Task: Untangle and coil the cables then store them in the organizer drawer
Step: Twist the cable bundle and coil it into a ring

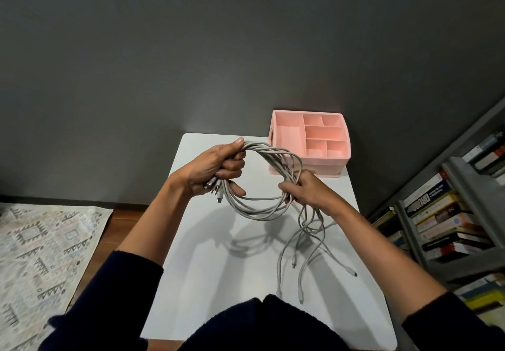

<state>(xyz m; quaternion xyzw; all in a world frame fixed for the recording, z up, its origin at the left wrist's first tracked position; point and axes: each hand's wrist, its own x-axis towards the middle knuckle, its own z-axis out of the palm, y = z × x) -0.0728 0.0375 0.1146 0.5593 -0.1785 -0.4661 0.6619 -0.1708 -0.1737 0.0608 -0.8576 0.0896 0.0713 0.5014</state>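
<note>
Several grey-white cables (pixel 262 208) form one loose coil held above the white table (pixel 207 268). My left hand (pixel 218 170) grips the coil's left side, with connector ends sticking out below its fingers. My right hand (pixel 308 189) grips the coil's right side. From under that hand the loose cable tails (pixel 303 244) hang down and spread over the table, their plugs lying near the front right. The pink organizer (pixel 281 137) stands at the table's far right corner, its top compartments holding nothing; its drawer front faces me and looks closed.
A grey shelf (pixel 461 208) stacked with books stands close to the table's right side. A patterned rug (pixel 41 255) lies on the wooden floor to the left. A dark grey wall (pixel 191 50) rises behind the table.
</note>
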